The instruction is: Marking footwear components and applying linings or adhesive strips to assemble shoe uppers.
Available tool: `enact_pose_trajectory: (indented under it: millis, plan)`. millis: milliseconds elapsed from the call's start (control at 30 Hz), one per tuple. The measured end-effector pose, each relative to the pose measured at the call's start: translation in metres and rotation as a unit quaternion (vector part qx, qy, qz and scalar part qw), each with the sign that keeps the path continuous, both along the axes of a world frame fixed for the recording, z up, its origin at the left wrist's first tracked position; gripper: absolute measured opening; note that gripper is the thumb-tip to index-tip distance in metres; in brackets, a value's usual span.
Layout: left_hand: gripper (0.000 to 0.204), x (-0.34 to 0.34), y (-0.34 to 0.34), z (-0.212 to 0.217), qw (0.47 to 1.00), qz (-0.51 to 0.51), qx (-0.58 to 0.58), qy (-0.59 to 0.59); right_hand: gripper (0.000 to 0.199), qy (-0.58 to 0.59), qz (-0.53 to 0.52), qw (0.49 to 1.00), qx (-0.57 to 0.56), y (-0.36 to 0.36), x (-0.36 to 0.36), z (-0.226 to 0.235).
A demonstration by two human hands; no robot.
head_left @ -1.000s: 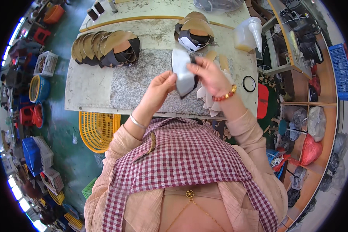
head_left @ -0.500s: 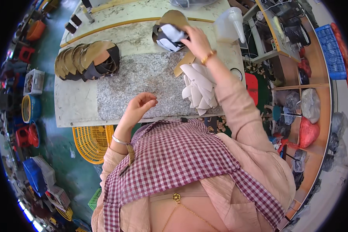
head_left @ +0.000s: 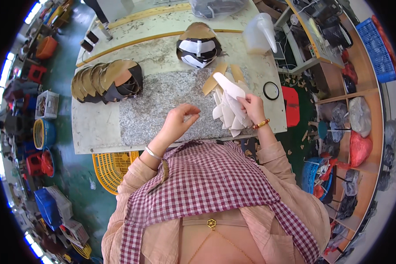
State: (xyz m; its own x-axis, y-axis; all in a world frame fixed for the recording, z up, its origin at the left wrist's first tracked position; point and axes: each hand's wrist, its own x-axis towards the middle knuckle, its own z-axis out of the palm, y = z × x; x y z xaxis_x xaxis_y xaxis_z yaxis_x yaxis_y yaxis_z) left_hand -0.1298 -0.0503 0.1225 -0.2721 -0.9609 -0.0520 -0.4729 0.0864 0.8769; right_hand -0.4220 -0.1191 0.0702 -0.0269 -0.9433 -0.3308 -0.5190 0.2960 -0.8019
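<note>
My right hand [head_left: 252,110] pinches the edge of a flat, elongated white piece [head_left: 229,86] with rounded ends. That piece lies on top of a loose pile of similar white pieces [head_left: 226,115] at the right of the grey speckled mat. Over the mat's near edge hovers my left hand [head_left: 179,122], fingers bent and thumb apart, nothing visible between them. Beyond the mat stands a stack of curved brown, black and white pieces [head_left: 199,46]. At the left, a fanned row of curved brown and black pieces [head_left: 105,81] rests on the table.
Tan flat pieces [head_left: 214,79] lie behind the white pile. A translucent plastic jug [head_left: 258,35] with a spout stands at the back right, and a black ring [head_left: 271,90] lies near the table's right edge. A yellow basket [head_left: 112,169] sits below the front edge.
My right hand has let go at the far stack and come back toward me to the white pile, taking hold of a piece. My left hand has shifted slightly right.
</note>
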Motion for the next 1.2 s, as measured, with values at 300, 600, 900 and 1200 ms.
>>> enact_pose_trajectory:
  millis: [300, 600, 900, 1200]
  plan:
    - [0.028, -0.017, -0.002, 0.021, 0.968, 0.018, -0.247, 0.026, 0.01, -0.258, 0.167, 0.951, -0.042, 0.029, 0.076, 0.089]
    - [0.033, 0.005, 0.012, 0.009, 0.966, 0.016, 0.001, 0.256, 0.012, -0.363, 0.242, 0.9, 0.007, 0.034, 0.09, 0.084]
    - [0.037, -0.002, 0.015, 0.017, 0.898, 0.011, 0.116, 0.424, 0.013, -0.429, 0.28, 0.859, -0.011, 0.036, 0.093, 0.082]
    - [0.03, 0.005, 0.015, 0.006, 0.929, 0.153, 0.079, 0.327, 0.012, -0.302, 0.204, 0.931, 0.016, 0.028, 0.053, 0.068]
